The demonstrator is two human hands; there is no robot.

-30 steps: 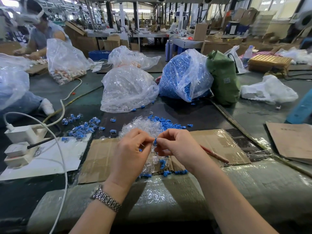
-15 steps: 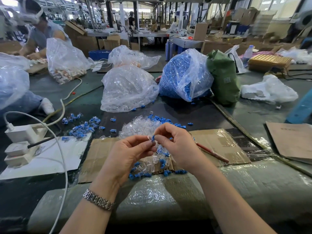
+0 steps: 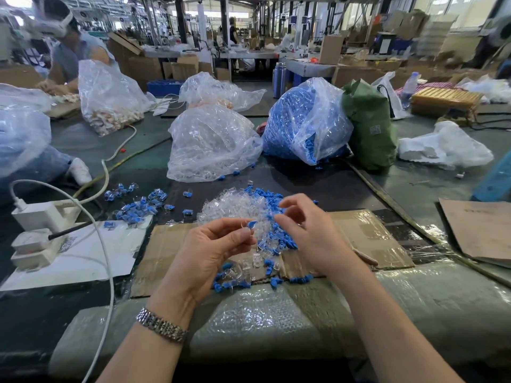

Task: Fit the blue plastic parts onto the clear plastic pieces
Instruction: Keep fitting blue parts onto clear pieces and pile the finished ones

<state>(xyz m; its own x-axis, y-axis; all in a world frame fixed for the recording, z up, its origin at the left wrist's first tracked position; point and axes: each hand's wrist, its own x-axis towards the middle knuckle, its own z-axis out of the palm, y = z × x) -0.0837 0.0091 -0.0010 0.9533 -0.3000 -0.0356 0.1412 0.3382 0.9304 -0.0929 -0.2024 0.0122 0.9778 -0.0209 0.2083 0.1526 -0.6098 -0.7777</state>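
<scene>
Left hand (image 3: pixel 213 250) pinches blue-capped clear piece (image 3: pixel 248 226) above cardboard (image 3: pixel 367 236).

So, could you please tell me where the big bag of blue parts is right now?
In the head view the bag of blue parts sits right of centre at the back of the table, between the clear bag of clear pieces and a green bag.

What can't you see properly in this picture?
Head view only:
- Whether the blue part is fully seated on its clear piece: too small, left hand fingers cover it.
- Whether the right hand holds anything: too small.
- Loose parts beneath both hands: hidden.
</scene>
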